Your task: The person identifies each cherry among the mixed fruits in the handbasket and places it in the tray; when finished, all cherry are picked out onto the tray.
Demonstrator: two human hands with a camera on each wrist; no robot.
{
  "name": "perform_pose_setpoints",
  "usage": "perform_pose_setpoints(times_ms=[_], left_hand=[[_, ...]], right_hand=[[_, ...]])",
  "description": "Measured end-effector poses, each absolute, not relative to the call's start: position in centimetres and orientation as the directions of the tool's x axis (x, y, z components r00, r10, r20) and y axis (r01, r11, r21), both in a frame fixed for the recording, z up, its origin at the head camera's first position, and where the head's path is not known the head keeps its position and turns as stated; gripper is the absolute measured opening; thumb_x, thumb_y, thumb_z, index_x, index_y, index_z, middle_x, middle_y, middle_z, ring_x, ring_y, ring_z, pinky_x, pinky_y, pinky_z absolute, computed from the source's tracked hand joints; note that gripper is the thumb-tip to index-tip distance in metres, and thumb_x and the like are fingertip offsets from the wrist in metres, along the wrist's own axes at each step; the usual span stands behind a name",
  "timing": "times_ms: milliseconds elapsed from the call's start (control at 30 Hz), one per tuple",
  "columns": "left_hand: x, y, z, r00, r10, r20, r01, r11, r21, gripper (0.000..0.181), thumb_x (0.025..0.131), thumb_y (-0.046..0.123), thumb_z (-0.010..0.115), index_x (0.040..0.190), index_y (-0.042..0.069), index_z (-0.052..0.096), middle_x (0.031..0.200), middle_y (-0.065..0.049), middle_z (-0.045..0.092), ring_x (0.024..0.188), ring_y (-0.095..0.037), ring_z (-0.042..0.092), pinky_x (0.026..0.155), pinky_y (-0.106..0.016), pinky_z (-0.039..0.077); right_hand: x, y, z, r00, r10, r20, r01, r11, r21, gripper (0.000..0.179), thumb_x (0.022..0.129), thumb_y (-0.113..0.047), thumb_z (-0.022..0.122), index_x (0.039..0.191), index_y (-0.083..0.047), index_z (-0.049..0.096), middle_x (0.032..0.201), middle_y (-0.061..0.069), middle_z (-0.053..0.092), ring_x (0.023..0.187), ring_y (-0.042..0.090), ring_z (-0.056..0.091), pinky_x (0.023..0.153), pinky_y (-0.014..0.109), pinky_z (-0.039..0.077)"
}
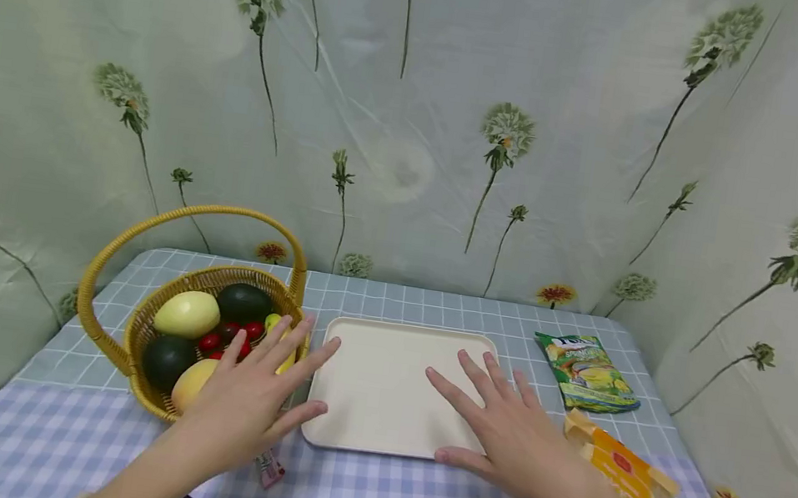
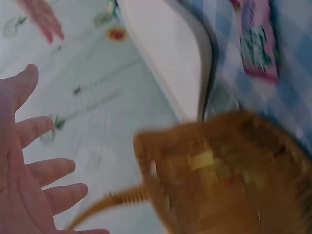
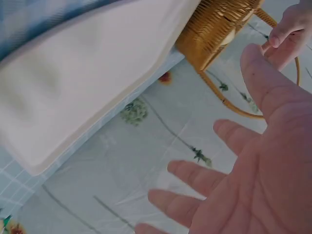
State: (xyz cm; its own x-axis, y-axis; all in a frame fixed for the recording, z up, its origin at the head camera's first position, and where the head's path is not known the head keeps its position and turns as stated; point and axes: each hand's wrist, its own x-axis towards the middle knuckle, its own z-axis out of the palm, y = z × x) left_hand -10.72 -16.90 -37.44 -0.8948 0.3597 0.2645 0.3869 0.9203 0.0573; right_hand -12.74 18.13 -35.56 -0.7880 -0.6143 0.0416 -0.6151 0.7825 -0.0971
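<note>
My left hand is held with its fingers spread over the right front part of a wicker basket, gripping nothing. In the basket lie a pale yellow fruit, dark green avocado-like fruits and small red fruits. Part of the contents is hidden by the hand. With fingers spread too, my right hand overlaps the right edge of a white rectangular tray in the head view. Its palm holds nothing in the right wrist view. Nothing lies on the tray.
A pink-wrapped snack lies in front of the basket, near my left wrist. At the right are a green packet and, partly behind my right forearm, an orange-yellow bag. A flower-printed curtain closes off the table's back and sides.
</note>
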Motion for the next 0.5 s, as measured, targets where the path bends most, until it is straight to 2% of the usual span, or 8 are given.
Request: perform_pose_setpoints(times_ms=[100,167,233,300,400,433,467,500], left_hand=[[-10.2,-18.9,-36.8,-0.894,0.311,0.323,0.357,0.929,0.093,0.075,0.099,0.054,0.073,0.164,0.035,0.044,0.172,-0.013,0.041,0.156,-0.043,0.042,0.114,-0.078,0.041],[-9.7,-20.4,-36.3,-0.875,0.287,0.389,0.35,0.931,0.101,0.075,0.094,0.047,0.081,0.161,0.03,0.05,0.166,-0.017,0.048,0.147,-0.045,0.053,0.108,-0.073,0.049],[-9.1,-22.1,-35.8,-0.851,0.255,0.459,0.339,0.935,0.108,0.074,0.089,0.038,0.088,0.155,0.025,0.058,0.158,-0.019,0.056,0.133,-0.046,0.063,0.098,-0.069,0.057],[-8.5,-23.7,-35.5,-0.832,0.211,0.514,0.317,0.94,0.127,0.073,0.083,0.03,0.093,0.148,0.021,0.063,0.15,-0.02,0.062,0.117,-0.048,0.07,0.081,-0.063,0.062],[-7.5,-26.0,-35.3,-0.831,0.124,0.542,0.264,0.946,0.188,0.069,0.079,0.02,0.095,0.142,0.016,0.067,0.143,-0.02,0.065,0.106,-0.049,0.071,0.063,-0.059,0.06],[-7.1,-26.7,-35.3,-0.835,0.091,0.543,0.24,0.948,0.211,0.068,0.079,0.019,0.096,0.141,0.015,0.067,0.14,-0.02,0.065,0.104,-0.049,0.071,0.061,-0.059,0.059],[-6.8,-27.3,-35.4,-0.836,0.057,0.546,0.217,0.948,0.234,0.066,0.079,0.016,0.095,0.139,0.015,0.068,0.138,-0.02,0.065,0.095,-0.044,0.072,0.057,-0.053,0.058],[-6.5,-27.9,-35.4,-0.834,0.025,0.551,0.194,0.948,0.251,0.064,0.079,0.014,0.095,0.137,0.013,0.069,0.135,-0.021,0.066,0.093,-0.043,0.071,0.058,-0.054,0.058]], right_hand=[[-13.7,17.2,-34.9,-0.752,-0.659,0.004,-0.652,0.742,-0.155,0.081,0.101,-0.058,0.069,0.169,-0.037,0.03,0.171,0.016,0.041,0.154,0.047,0.043,0.117,0.075,0.039],[-14.4,16.4,-34.5,-0.733,-0.68,-0.02,-0.667,0.724,-0.177,0.078,0.102,-0.056,0.069,0.169,-0.035,0.034,0.167,0.016,0.046,0.151,0.043,0.049,0.116,0.071,0.044],[-15.2,15.3,-34.1,-0.716,-0.697,-0.041,-0.68,0.709,-0.189,0.075,0.103,-0.055,0.068,0.167,-0.033,0.037,0.163,0.016,0.052,0.146,0.04,0.055,0.113,0.067,0.049],[-16.0,14.3,-33.7,-0.693,-0.719,-0.043,-0.699,0.686,-0.201,0.071,0.103,-0.053,0.069,0.165,-0.03,0.042,0.157,0.014,0.058,0.14,0.037,0.06,0.109,0.064,0.053],[-17.1,12.5,-33.4,-0.656,-0.754,-0.037,-0.731,0.646,-0.221,0.066,0.104,-0.049,0.07,0.162,-0.026,0.049,0.151,0.011,0.064,0.133,0.033,0.065,0.107,0.058,0.056],[-17.4,11.9,-33.3,-0.645,-0.763,-0.039,-0.737,0.635,-0.231,0.064,0.104,-0.047,0.071,0.16,-0.025,0.051,0.149,0.01,0.065,0.132,0.031,0.066,0.107,0.056,0.057],[-17.7,11.3,-33.2,-0.632,-0.774,-0.041,-0.745,0.622,-0.241,0.063,0.104,-0.045,0.071,0.159,-0.024,0.052,0.149,0.009,0.065,0.13,0.03,0.067,0.106,0.054,0.057],[-18.1,10.5,-33.1,-0.623,-0.781,-0.048,-0.749,0.613,-0.252,0.062,0.104,-0.044,0.071,0.159,-0.024,0.052,0.148,0.008,0.066,0.128,0.029,0.068,0.106,0.052,0.058]])
